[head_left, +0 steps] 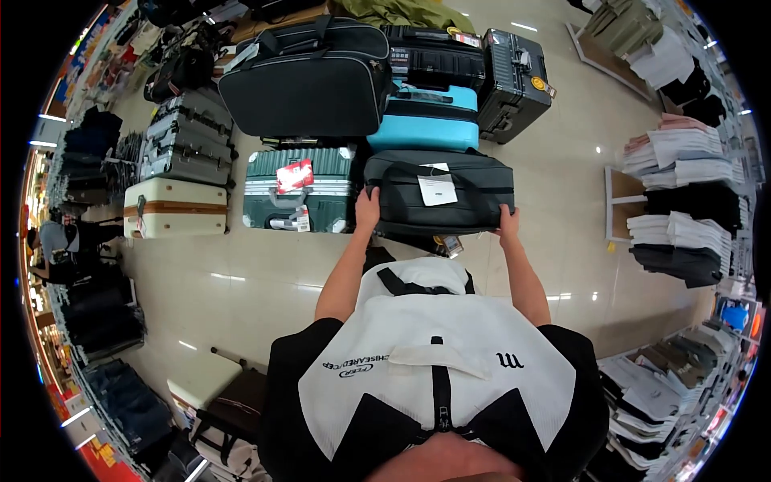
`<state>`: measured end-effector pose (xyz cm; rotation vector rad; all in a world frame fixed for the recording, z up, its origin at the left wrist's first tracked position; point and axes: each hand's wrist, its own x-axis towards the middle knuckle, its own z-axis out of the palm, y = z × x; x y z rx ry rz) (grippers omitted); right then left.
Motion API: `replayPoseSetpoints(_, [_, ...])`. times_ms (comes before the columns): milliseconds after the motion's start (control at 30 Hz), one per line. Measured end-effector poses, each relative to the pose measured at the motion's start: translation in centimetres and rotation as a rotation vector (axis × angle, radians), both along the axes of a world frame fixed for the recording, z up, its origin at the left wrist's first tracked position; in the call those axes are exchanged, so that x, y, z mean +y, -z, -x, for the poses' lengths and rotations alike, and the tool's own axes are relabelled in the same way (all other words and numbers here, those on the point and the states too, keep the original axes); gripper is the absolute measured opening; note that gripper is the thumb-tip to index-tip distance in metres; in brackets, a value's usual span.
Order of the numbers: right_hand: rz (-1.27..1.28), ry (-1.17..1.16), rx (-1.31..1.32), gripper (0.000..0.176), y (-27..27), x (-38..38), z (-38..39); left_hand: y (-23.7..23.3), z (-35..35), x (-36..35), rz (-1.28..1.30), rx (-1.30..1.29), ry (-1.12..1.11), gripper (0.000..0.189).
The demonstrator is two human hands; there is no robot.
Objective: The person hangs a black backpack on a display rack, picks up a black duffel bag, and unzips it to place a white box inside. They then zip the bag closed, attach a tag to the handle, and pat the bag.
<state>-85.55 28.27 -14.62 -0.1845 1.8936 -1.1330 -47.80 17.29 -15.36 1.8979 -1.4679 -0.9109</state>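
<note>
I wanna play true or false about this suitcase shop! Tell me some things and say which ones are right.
1. The left hand and the right hand hold the black bag, one at each end. True.
2. A white tag lies on the black bag. True.
3. The suitcase next to the left hand is pink. False: it is a green suitcase.
4. The blue suitcase lies just beyond the black bag. True.
5. Shoes are stacked at the right. False: folded clothes are stacked there.
</note>
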Motion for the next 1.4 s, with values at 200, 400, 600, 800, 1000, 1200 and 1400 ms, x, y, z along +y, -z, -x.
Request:
replayPoseSetpoints(200, [-0.019,0.071,0.082,0.058,0.4,-0.4,-1.4,-0.5,-1.6,-1.2,-0.077,0.083,0.140,0.056])
replayPoseSetpoints(400, [-0.046,0.178,0.121,0.068,-2.0,0.7,-4.5,-1.0,-3.9,-1.6,-0.192,0.136,0.259,0.056])
replayPoseSetpoints(600, [0.017,0.285,0.137,0.066,-4.9,4.0,-8.5,-3.0,-6.4,-1.5,-0.113,0.172,0.354,0.046])
replayPoseSetpoints(800, [0.024,0.381,0.168,0.058,-6.3,6.7,-11.7,-4.8,-8.0,-2.4,-0.027,0.163,0.492,0.039])
replayPoseSetpoints(1000, [0.031,0.345,0.180,0.054,-6.9,5.0,-12.6,-5.9,-8.0,-3.8,0.074,0.130,0.419,0.038])
replayPoseSetpoints(1200, [0.115,0.201,0.143,0.056,-6.3,-1.1,-10.2,-6.2,-8.0,-4.5,-0.002,0.134,0.298,0.040])
replayPoseSetpoints(1400, [0.027,0.127,0.175,0.056,-2.7,-4.7,-6.0,-4.6,-5.4,-3.9,-0.004,0.074,0.256,0.048])
